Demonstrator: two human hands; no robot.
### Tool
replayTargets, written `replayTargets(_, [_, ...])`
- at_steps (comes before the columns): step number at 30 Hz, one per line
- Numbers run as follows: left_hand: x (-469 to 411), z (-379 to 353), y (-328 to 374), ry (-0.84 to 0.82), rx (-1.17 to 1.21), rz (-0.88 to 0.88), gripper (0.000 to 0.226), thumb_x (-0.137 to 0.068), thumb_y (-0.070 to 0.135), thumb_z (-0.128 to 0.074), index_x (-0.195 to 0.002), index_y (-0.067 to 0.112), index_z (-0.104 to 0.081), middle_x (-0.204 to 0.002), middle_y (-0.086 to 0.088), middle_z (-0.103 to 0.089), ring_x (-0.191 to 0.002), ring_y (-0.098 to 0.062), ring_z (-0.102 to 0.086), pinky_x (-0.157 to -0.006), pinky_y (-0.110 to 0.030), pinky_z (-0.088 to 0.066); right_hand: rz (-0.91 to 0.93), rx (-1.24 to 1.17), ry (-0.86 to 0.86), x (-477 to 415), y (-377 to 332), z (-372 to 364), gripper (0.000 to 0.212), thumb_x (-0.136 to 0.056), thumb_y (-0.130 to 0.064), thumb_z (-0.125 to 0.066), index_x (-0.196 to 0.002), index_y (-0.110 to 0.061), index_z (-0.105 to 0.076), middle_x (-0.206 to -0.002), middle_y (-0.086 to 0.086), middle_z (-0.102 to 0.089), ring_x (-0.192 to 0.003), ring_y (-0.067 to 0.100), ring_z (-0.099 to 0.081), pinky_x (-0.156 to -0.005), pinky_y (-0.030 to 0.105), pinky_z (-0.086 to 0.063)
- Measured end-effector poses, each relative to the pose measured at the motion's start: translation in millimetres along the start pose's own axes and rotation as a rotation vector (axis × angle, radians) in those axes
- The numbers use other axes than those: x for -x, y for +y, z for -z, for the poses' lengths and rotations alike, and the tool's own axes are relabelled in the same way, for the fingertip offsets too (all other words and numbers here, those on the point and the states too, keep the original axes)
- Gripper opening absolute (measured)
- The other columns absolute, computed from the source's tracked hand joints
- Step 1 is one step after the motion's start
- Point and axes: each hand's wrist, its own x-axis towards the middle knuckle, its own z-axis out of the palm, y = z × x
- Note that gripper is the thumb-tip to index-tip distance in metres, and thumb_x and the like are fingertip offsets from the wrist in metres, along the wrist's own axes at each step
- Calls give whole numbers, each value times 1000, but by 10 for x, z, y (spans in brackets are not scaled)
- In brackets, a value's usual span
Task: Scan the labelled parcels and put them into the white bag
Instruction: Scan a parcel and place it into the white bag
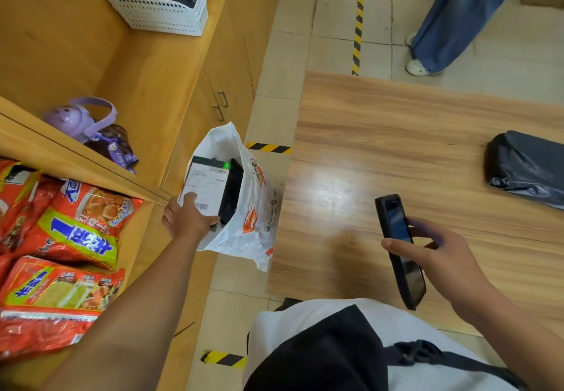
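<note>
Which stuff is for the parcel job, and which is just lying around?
For the job: labelled parcel in left hand, white bag, scanner in right hand, black parcel.
Lying about: purple bottle, noodle packs, white baskets.

The table [396, 134] has a smooth, glossy wood-grain top. The bag [253, 207] is thin crinkled plastic, and the far parcel [528, 168] is wrapped in glossy black film. The label [207, 183] on the held parcel [232, 189] is matt paper.

Tiled floor [335, 21], hazard-striped tape [357, 33], wooden table [396, 134], wooden cabinets [225, 64].
</note>
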Motion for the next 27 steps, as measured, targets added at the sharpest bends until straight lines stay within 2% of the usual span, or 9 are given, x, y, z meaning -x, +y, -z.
replayTargets(3, [62,-58,-50,-86,-68,49,64,-76,42,-79,-133,28,-52,-147,-13,-37,-135,-35,-32,-111,-46,-27,-2,-9,-21,3,-3,-43,102,-47,-59,-82,-141,-27,-59,-107,-23,-63,-79,3,-66,-64,25,-44])
replayTargets(7, [260,-66,29,-75,6,4,31,-88,29,-62,-117,20,-65,-119,-15,-61,-110,-38,-54,-88,-43,-49,5,-32,-40,-1,10,-89,102,-48,-59,-81,-141,-26,-58,-108,-23,-62,-72,-18,-61,-64,24,-43])
replayTargets(10, [424,-35,208,-129,180,-72,29,-90,19,-56,-117,14,-67,-119,-13,-65,-108,-36,-58,-90,-42,-49,7,-72,-27,-13,21,-84,104,-47,-62,-81,-142,-28,-57,-111,-22,-61,-73,-18,-61,-64,24,-45])
replayTargets(12, [538,-16,419,-176,317,-122,29,-91,14,-56,-119,14,-66,-126,-11,-64,-111,-32,-58,-88,-36,-48,17,-108,-15,-14,52,-32,104,-46,-65,-82,-141,-30,-57,-114,-22,-60,-77,-17,-62,-64,23,-45])
replayTargets(14, [647,-9,704,-214,423,-187,30,-91,10,-58,-119,17,-65,-129,-6,-60,-113,-24,-57,-85,-31,-44,26,-151,12,-4,96,42,96,-52,-62,-87,-139,-33,-57,-115,-23,-60,-78,-18,-62,-62,20,-45])
replayTargets(18, [895,-91,1513,-300,485,-371,24,-91,16,-61,-111,29,-66,-118,6,-63,-108,-14,-57,-85,-30,-44,-10,-232,138,75,260,308,58,-66,-44,-89,-115,-43,-59,-107,-25,-59,-73,-23,-61,-46,6,-46])
replayTargets(20, [1072,-222,1949,-351,486,-481,24,-91,11,-60,-107,28,-65,-112,6,-65,-103,-15,-59,-82,-28,-43,-43,-286,219,147,387,510,60,-70,-37,-89,-120,-39,-58,-107,-23,-59,-70,-20,-63,-45,4,-44])
replayTargets(23, [1457,-497,2551,-427,440,-622,25,-89,5,-60,-102,26,-66,-106,5,-67,-92,-13,-61,-74,-22,-41,-106,-351,365,318,584,889,65,-70,-42,-87,-128,-37,-58,-109,-22,-60,-77,1,-67,-54,13,-45])
replayTargets(27, [2163,-910,3217,-572,370,-826,27,-86,8,-62,-94,34,-66,-100,24,-63,-87,2,-59,-64,-5,-39,-182,-470,518,547,929,1473,80,-62,-49,-88,-134,-25,-62,-118,-6,-65,-100,12,-63,-70,28,-46])
